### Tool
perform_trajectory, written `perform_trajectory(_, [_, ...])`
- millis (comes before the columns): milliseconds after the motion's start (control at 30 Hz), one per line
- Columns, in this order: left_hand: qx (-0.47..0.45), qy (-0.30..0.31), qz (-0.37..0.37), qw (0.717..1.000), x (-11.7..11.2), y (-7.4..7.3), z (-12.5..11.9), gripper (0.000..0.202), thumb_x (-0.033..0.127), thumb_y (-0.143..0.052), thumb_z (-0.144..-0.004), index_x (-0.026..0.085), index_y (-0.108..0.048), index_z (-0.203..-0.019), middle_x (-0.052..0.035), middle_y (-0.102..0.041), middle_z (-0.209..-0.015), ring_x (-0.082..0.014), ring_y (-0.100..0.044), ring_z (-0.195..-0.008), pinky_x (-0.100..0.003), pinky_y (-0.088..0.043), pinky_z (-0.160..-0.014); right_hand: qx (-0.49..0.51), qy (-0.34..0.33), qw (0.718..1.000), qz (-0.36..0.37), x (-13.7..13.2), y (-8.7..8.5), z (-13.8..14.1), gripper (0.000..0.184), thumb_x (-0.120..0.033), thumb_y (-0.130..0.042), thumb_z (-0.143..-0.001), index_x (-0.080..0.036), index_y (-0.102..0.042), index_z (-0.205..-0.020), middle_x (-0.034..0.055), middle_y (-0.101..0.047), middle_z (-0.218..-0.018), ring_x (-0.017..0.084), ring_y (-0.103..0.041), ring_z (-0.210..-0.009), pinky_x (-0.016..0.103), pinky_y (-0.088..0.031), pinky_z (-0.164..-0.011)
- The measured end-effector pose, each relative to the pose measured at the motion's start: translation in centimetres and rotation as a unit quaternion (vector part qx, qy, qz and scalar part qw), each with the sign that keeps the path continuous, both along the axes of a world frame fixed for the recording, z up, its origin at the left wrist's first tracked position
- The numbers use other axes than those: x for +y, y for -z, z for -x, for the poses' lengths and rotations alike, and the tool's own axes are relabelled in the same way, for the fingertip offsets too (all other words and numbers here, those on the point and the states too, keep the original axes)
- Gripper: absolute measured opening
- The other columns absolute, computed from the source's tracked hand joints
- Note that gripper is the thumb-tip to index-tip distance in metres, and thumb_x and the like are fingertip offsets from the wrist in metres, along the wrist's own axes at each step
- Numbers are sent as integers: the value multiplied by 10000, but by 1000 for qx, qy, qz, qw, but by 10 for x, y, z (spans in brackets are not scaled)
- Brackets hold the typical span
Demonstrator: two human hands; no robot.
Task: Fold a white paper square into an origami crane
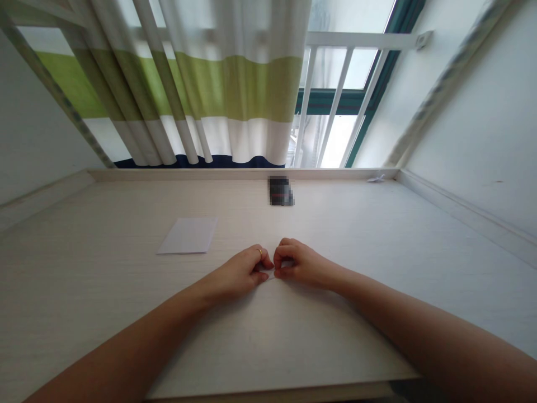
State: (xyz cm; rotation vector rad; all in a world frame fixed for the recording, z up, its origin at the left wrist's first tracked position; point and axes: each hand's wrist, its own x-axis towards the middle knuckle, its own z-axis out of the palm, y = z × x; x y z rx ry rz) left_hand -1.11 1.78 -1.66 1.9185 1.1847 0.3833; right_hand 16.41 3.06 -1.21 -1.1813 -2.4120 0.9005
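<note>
Both my hands rest together on the pale wooden desk [377, 252], near its middle. My left hand [241, 272], with a ring on one finger, is curled with its fingertips pinched. My right hand [296, 263] is curled too, its fingertips meeting the left hand's. Between the fingertips shows a small white scrap [271, 273], too small to name, perhaps folded paper. A white sheet of paper [188, 235] lies flat on the desk to the left, beyond my left hand.
A small dark blurred object [280, 191] stands at the desk's far edge. Behind it hang a striped white, green and navy curtain [218, 89] and a window with white bars [335, 106]. Walls close in left and right. The desk's near edge [272, 390] runs below my forearms.
</note>
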Motion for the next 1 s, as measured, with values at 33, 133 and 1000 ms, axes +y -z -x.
perform_trajectory(33, [1,2,-1,1000,0,0,0,110,180,-482,-702,173,-491,-811,-10,-528,-803,-143,-495,-736,-259,-396,-685,1,1,1000,0,0,0,0,62,-88,-574,-655,-141,-597,-677,18,-503,-781,122,-488,-719,234,-375,-657])
perform_trajectory(133, [5,12,-14,1000,1,-1,1,94,182,-492,-699,181,-496,-793,2,-523,-783,-135,-490,-712,-249,-393,-662,2,3,1000,2,-1,-1,1,65,-84,-570,-651,-144,-591,-666,14,-502,-771,121,-486,-711,230,-373,-649])
perform_trajectory(1000, [7,-8,-19,1000,2,-4,-1,70,234,-482,-709,174,-517,-706,13,-525,-708,-131,-482,-665,-241,-374,-603,-6,32,999,11,-1,-2,5,81,-74,-580,-626,-149,-604,-649,14,-522,-761,125,-496,-714,226,-385,-657])
